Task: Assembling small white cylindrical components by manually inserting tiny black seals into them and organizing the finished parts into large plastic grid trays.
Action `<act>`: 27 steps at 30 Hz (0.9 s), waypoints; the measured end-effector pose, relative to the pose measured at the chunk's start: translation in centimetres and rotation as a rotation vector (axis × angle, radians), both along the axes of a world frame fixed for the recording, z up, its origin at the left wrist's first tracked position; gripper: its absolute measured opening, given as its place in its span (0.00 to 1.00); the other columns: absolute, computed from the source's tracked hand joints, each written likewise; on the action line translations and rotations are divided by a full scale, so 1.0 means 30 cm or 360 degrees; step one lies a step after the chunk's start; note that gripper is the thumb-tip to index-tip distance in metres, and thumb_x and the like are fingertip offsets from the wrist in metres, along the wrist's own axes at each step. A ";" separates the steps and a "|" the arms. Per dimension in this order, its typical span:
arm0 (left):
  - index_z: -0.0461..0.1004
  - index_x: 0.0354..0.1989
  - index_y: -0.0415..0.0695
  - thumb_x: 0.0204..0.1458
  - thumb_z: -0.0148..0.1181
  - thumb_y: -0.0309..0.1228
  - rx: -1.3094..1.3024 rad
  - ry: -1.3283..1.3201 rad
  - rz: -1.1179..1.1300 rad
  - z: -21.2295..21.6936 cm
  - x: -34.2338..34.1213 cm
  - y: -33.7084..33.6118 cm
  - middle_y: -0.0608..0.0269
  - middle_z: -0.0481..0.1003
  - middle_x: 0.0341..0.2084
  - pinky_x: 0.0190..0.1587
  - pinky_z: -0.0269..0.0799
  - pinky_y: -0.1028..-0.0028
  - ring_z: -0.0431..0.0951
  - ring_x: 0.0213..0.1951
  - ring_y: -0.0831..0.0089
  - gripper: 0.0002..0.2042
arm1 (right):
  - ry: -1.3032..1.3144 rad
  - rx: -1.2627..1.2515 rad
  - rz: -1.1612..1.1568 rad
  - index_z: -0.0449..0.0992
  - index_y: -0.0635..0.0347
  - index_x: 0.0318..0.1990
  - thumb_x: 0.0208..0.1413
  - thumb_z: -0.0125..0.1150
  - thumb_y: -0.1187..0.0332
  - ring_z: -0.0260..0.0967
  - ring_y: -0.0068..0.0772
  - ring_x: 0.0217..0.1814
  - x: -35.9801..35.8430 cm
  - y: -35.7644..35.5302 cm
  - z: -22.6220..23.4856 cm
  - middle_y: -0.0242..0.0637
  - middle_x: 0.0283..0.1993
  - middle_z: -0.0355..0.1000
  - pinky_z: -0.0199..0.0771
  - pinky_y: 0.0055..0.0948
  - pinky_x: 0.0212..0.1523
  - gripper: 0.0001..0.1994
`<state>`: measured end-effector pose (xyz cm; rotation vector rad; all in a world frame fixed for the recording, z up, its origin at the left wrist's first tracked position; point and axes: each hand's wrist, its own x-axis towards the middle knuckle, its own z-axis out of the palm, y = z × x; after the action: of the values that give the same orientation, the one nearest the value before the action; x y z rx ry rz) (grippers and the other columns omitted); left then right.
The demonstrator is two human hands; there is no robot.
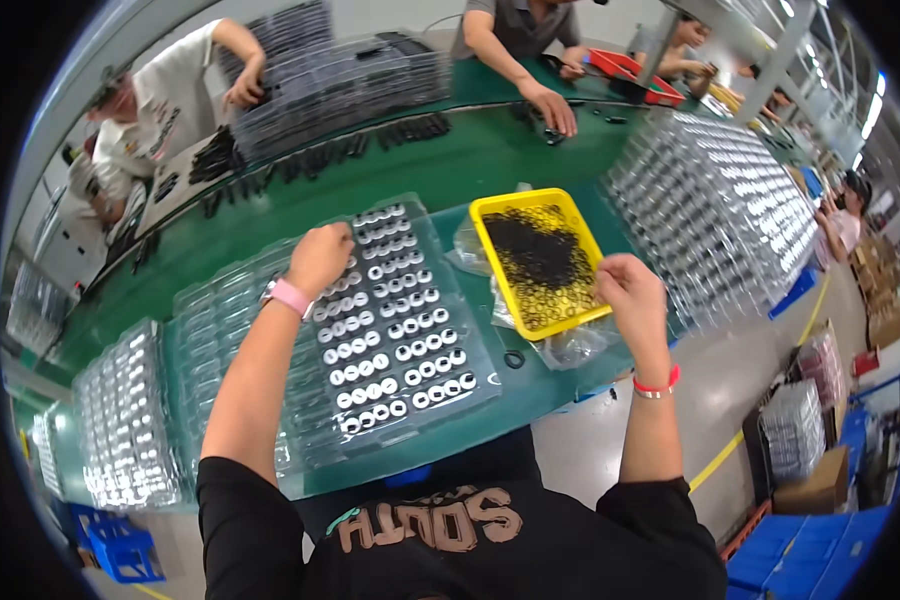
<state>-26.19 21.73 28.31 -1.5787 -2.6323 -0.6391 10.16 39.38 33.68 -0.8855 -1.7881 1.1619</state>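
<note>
Your 2 bare forearms rise from the lower edge, out of short black sleeves, and spread apart as they reach forward. Your left arm (255,385) runs up and slightly right, nearly straight, with a pink watch band (288,296) around the wrist. Your left hand (320,257) is curled into a loose fist, knuckles up, fingers tucked under and hidden. Your right arm (652,430) stands nearly vertical, elbow low, with a thin red band (656,386) at the wrist. Your right hand (630,290) bends forward at the wrist, back toward you, fingers bunched and pointing down to the left; the fingertips are too small to read.
</note>
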 end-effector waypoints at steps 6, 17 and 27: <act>0.71 0.34 0.37 0.45 0.47 0.22 0.0335 -0.0928 0.0367 0.123 0.069 -0.022 0.56 0.74 0.25 0.29 0.70 0.69 0.71 0.23 0.63 0.08 | -0.0560 0.0656 0.0209 0.74 0.65 0.28 0.42 0.54 0.77 0.65 0.32 0.24 -0.106 0.143 -0.057 0.38 0.25 0.70 0.65 0.25 0.28 0.05; 0.65 0.43 0.32 0.51 0.47 0.18 0.1442 -0.2722 0.0223 0.277 0.369 -0.256 0.57 0.69 0.31 0.37 0.72 0.81 0.70 0.31 0.74 0.11 | -0.0805 0.0811 0.0461 0.74 0.65 0.26 0.41 0.53 0.77 0.66 0.38 0.27 -0.263 0.306 -0.101 0.40 0.26 0.70 0.67 0.30 0.33 0.04; 0.67 0.43 0.36 0.59 0.42 0.37 0.1493 -0.2885 -0.0098 0.173 0.458 -0.455 0.65 0.64 0.16 0.07 0.46 0.89 0.55 0.11 0.86 0.16 | -0.0885 0.0696 0.0772 0.74 0.67 0.27 0.39 0.54 0.77 0.64 0.31 0.22 -0.294 0.301 -0.079 0.34 0.21 0.70 0.66 0.26 0.28 0.05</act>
<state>-12.46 8.08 33.50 -0.5842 -1.5746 -3.6931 1.34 48.42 31.30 -0.5503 -2.6919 0.7759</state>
